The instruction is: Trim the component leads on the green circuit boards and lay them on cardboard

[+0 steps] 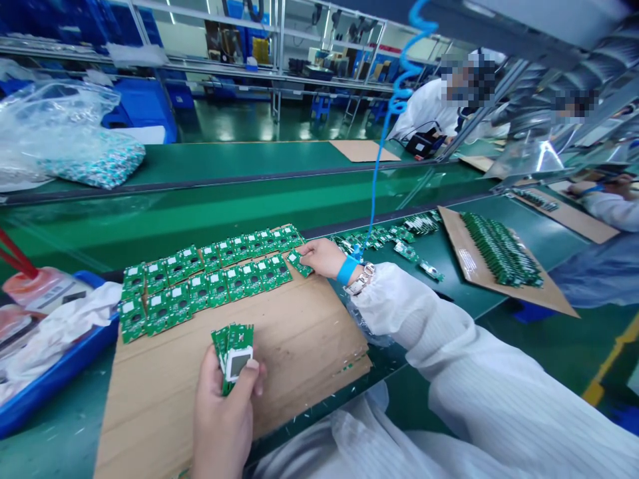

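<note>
Several green circuit boards (237, 352) are fanned in my left hand (227, 406), its thumb pressed beside the white-framed square on the top one. My right hand (322, 257), with a blue band and a metal watch at the wrist, pinches a single circuit board (300, 263) by its edge. That board is at the right end of the nearer of two rows of circuit boards (200, 291). Both rows lie along the far part of a brown cardboard sheet (279, 332). My fingertips partly cover the single board.
Loose boards (384, 236) lie right of my right hand under a coiled blue cord (375, 179). Stacked boards (499, 249) cover another cardboard sheet (469, 266). On the left are a blue tray (54, 392) with bottles and cloth, and a plastic bag (94, 159). Co-workers sit at right.
</note>
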`<state>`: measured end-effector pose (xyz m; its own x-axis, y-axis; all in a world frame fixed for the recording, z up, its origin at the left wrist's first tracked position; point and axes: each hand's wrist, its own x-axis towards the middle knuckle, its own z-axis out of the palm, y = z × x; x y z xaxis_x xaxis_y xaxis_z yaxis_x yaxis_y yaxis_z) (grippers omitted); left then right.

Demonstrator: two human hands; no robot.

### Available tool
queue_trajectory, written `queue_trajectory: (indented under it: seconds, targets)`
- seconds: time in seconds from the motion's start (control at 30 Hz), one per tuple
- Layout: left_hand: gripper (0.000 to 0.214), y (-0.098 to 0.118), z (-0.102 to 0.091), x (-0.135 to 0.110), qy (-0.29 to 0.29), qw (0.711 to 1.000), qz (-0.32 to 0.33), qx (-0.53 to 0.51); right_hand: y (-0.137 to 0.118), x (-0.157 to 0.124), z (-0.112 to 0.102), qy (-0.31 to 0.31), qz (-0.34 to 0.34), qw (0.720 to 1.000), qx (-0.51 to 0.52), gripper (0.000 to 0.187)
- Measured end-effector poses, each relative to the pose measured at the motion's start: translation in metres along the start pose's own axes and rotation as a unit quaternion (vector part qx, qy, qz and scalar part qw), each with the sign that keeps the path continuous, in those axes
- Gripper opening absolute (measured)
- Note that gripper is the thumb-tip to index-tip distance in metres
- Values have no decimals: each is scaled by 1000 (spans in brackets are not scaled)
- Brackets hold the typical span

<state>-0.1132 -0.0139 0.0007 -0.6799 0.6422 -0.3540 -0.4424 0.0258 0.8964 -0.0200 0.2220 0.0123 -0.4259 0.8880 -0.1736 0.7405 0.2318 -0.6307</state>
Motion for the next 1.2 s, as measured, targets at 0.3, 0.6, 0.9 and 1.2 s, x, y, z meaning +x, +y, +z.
queue_trajectory:
  seconds: [0.3,0.6,0.9,1.2]
  targets:
    - [45,-7,-2,3,-20,1000,-6,9,-8,-13,-11,6,-27,1000,7,19]
    - [34,6,9,-3,9,950,150,274,-41,-109,17,-270,-61,923,267,28]
    - [51,3,7,-10,-126,972,110,167,-43,-107,25,-360,0,860,362,12]
    - [33,-3,9,-4,-113,991,58,32,-36,-106,6,-352,-28,873,335,12]
